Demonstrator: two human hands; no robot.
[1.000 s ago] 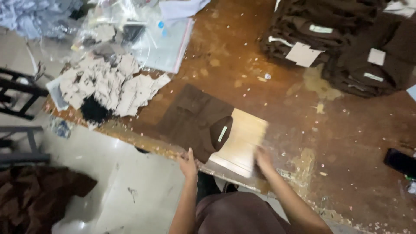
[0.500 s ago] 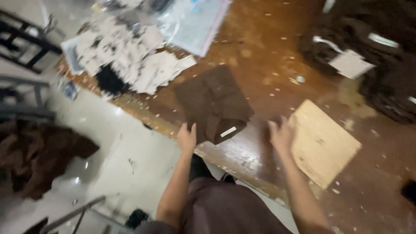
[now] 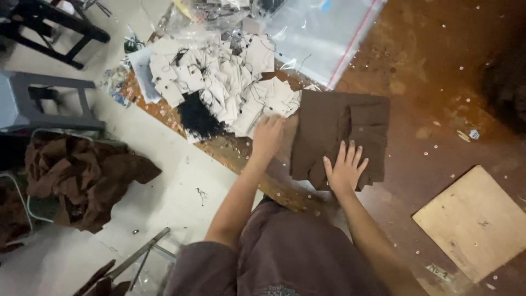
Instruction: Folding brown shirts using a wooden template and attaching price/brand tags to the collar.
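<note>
A folded dark brown garment (image 3: 341, 131) lies on the worn brown table (image 3: 427, 87) near its front edge. My right hand (image 3: 345, 167) rests flat on the garment's lower part, fingers spread. My left hand (image 3: 267, 137) reaches to the garment's left edge, fingertips at a heap of white paper tags (image 3: 219, 82) with black strings (image 3: 198, 116). Neither hand grips anything that I can see.
A thin square board (image 3: 475, 220) lies on the table at the right. Clear plastic bags (image 3: 318, 33) sit behind the tags. On the pale floor to the left are a heap of brown cloth (image 3: 76, 175), a grey stool (image 3: 49, 101) and a black frame (image 3: 55, 22).
The board, held on the garment one second ago, now lies apart at the right. My right hand has come onto the garment and my left has reached up to the tags.
</note>
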